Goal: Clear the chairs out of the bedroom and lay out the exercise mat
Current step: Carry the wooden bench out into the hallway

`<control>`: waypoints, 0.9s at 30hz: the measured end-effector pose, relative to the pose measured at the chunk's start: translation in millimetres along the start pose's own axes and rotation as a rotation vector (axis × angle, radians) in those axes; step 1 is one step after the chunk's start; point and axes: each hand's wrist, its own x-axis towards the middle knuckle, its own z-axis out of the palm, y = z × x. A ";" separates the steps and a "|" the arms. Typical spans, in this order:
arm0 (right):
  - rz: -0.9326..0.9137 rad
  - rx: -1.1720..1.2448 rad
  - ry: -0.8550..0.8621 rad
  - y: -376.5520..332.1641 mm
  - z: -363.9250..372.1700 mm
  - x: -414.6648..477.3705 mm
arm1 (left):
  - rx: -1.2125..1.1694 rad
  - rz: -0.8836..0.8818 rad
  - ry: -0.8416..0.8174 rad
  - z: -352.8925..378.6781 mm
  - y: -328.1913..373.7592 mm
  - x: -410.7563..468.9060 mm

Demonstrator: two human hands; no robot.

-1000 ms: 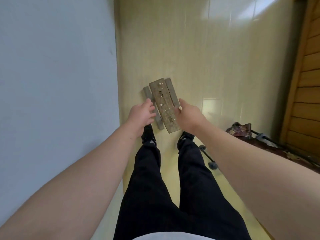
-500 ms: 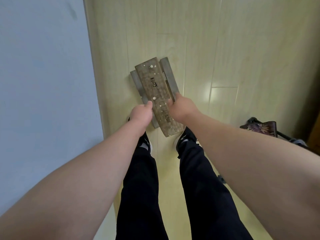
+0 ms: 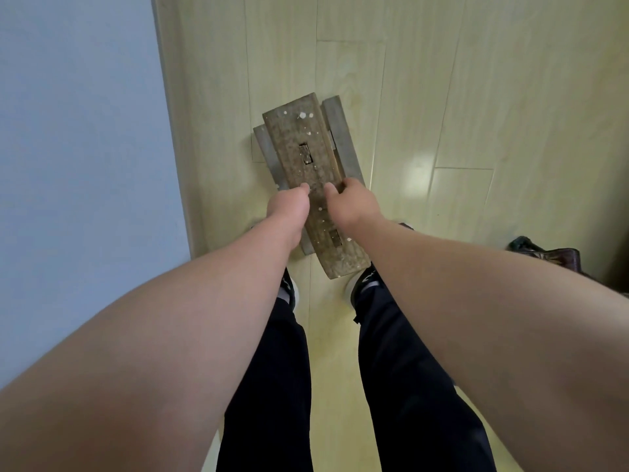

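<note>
Stool [image 3: 306,158] gripped by both hands, seen from above.
L hand [image 3: 289,207] & R hand [image 3: 350,202] curl round its long edges, thumbs on top; stool over wood floor [image 3: 442,97], wall [image 3: 78,131] at left.

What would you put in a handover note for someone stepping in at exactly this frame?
Left hand: grips the left edge of the wooden stool seat.
Right hand: grips the right edge of the same seat.
Stool: seen from above, just ahead of the person's shoes, close to the pale wall, over the wood floor. I cannot tell whether it is lifted or standing.
Done: stool is in both hands.
Left: carry it out of the room, clear any other chairs, then lay out the exercise mat, which is not in view.
</note>
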 end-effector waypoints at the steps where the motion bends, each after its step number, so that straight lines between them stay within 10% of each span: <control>1: 0.003 0.026 0.013 -0.7 -0.3 1.2 | -0.018 -0.002 -0.016 0.2 -0.5 3.5; 27: 0.050 -0.066 -0.014 -79.9 -95.5 -200.0 | -0.175 0.020 -0.165 -72.4 30.6 -228.0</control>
